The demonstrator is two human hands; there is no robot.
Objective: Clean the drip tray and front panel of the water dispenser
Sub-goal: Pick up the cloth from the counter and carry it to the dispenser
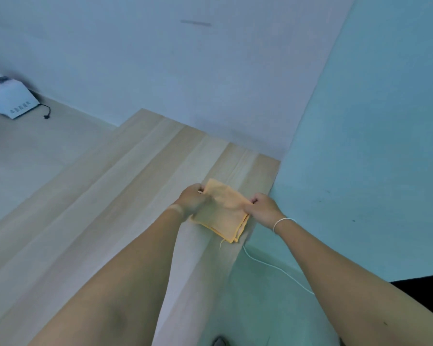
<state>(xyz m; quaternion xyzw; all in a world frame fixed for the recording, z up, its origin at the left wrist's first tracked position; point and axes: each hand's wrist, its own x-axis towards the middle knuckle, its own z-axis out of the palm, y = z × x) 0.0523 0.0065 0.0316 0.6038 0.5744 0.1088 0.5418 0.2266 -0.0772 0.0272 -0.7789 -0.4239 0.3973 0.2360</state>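
Note:
A folded orange cloth (223, 213) lies on the right end of a light wooden tabletop (110, 196). My left hand (193, 201) grips the cloth's left edge. My right hand (263, 208), with a white band at the wrist, pinches its right edge. A white appliance that may be the water dispenser (9, 99) stands at the far left against the wall, well away from both hands. Its drip tray and front panel are not visible from here.
A black cord with a plug (46, 113) trails from the white appliance. A thin white cable (273, 265) runs over the green floor under the table's right edge. Pale walls close off the back and the right.

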